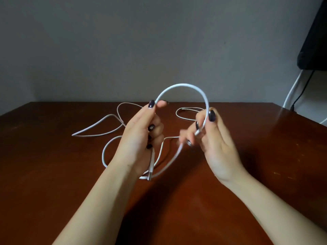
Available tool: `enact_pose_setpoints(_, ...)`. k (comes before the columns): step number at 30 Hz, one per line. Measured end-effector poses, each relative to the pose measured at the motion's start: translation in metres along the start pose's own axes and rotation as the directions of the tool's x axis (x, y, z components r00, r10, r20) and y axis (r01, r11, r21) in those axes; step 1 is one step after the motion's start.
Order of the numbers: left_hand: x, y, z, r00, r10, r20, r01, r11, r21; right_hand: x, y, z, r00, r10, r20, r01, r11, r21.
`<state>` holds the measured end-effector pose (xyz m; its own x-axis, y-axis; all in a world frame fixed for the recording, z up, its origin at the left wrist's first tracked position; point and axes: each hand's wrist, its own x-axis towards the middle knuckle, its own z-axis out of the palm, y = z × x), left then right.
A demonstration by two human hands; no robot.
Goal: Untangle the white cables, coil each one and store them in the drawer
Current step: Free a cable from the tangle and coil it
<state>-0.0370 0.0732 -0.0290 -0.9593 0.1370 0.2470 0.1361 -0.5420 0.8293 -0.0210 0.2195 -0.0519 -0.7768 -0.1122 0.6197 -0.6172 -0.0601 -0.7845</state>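
Both hands were raised above the counter (53, 156), palms turned toward each other and a little apart. The left hand (141, 135) pinched a thick white cable (184, 85) between thumb and forefinger, its other fingers curled around the same cable lower down, so that a short length ending in a metal plug (150, 175) hung below the fist. The right hand (212, 138) gripped the cable's other side between thumb and fingers; those fingers were blurred, so the exact hold could not be told. Between the two hands the cable rose in a smooth arch. Below the right hand it ran down toward the counter and joined loose loops lying under the left wrist. A thinner white cable (99, 123) sprawled on the counter behind the left hand, and another thin loop (185, 110) lay behind the right hand. At the far right edge a dark object (315, 41) hung against the grey wall (123, 41), with a white and a black lead running down from it.
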Motion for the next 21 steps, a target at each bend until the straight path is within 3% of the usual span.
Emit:
enact_pose_setpoints(2, 0.003, 0.000, -0.004, 0.996, -0.060, -0.066, 0.052, 0.992, -0.117, -0.004, -0.006, 0.007, 0.996, 0.053, 0.077, -0.053, 0.999, -0.004)
enact_pose_setpoints(5, 0.005, 0.000, -0.008, 0.988, -0.096, -0.118, 0.065, 0.967, -0.246, -0.010, -0.002, 0.016, 0.976, 0.136, 0.170, -0.091, 0.965, -0.246)
enact_pose_setpoints(9, 0.002, 0.001, -0.006, 0.978, -0.093, -0.189, 0.021, 0.936, -0.353, -0.016, 0.001, 0.023, 0.964, 0.228, 0.135, -0.137, 0.865, -0.482)
enact_pose_setpoints(13, 0.000, 0.004, 0.002, 0.982, -0.076, -0.175, -0.029, 0.846, -0.533, -0.019, -0.004, 0.029, 0.954, 0.257, 0.155, -0.124, 0.808, -0.576)
enact_pose_setpoints(16, -0.003, 0.004, 0.008, 0.986, -0.056, -0.159, -0.011, 0.921, -0.389, -0.022, -0.004, 0.033, 0.946, 0.275, 0.171, -0.144, 0.830, -0.539)
enact_pose_setpoints(21, 0.000, -0.003, 0.015, 0.985, 0.044, -0.169, -0.032, 0.997, 0.071, -0.015, -0.002, 0.031, 0.926, 0.358, 0.116, -0.273, 0.851, -0.449)
